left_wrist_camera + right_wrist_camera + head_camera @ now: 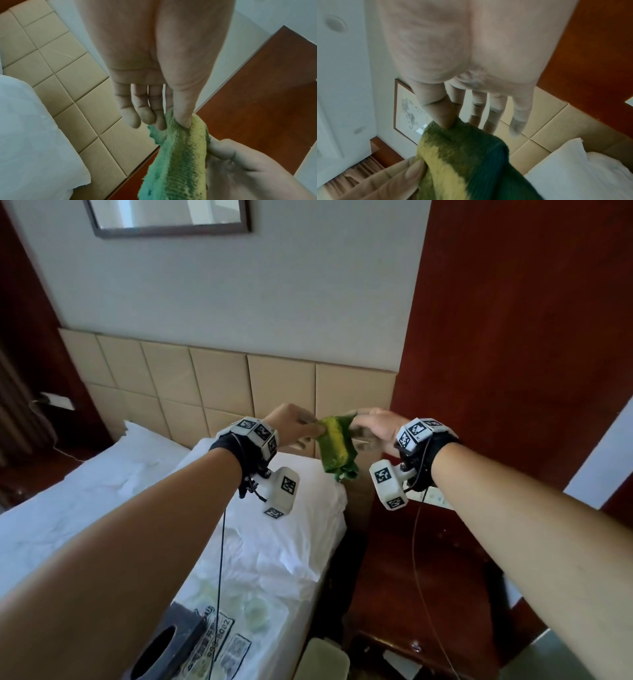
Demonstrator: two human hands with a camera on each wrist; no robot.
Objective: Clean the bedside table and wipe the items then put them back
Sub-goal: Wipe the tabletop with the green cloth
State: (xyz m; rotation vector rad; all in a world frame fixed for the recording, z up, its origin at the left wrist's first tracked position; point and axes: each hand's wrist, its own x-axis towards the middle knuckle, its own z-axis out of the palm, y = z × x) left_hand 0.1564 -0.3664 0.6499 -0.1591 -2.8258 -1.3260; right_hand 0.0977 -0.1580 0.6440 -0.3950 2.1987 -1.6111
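Both hands hold a green and yellow cloth (337, 448) up in the air in front of the headboard. My left hand (306, 430) pinches its left top edge between thumb and forefinger. In the left wrist view the left hand (180, 123) has its other fingers straight beside the cloth (180, 162). My right hand (358, 424) pinches the right top edge. The right wrist view shows the right hand (449, 122) with thumb on the cloth (464, 162), other fingers spread. The dark wooden bedside table (414, 563) stands below my right arm.
On the white bed (102, 501) at lower left lie a black tissue box (168, 642), clear glasses (255, 609) and a printed card (222, 645). A white object (436, 498) lies at the table's back. Beige headboard (222, 385) ahead, red wooden wall panel (513, 337) to the right.
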